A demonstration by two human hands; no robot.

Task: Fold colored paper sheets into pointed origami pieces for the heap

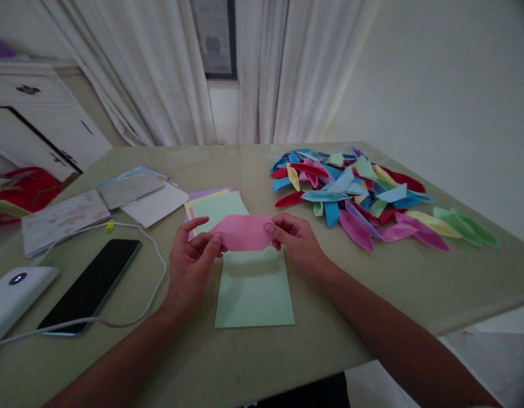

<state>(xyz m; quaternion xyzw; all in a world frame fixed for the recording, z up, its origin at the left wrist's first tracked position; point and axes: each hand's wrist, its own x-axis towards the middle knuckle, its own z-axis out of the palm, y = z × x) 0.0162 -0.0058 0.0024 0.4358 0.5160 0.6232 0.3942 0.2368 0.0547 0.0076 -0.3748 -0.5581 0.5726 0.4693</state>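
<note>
A folded piece of pink paper (246,233) is held up between my two hands, its corners turned in at the ends. My left hand (194,252) pinches its left end between thumb and fingers, with the index finger raised. At the right end, the thumb and fingers of my right hand (294,235) grip the paper. Below it a light green sheet (255,297) lies flat on the table. Just behind my left hand rests a small stack of coloured sheets (221,207), green on top with yellow, pink and purple edges showing.
A heap of folded coloured paper pieces (346,187) covers the table's back right. On the left lie a black phone (94,283), a white power bank (19,297), a white cable (162,266) and several cards or booklets (68,218). The table's edge (440,331) runs along the right front.
</note>
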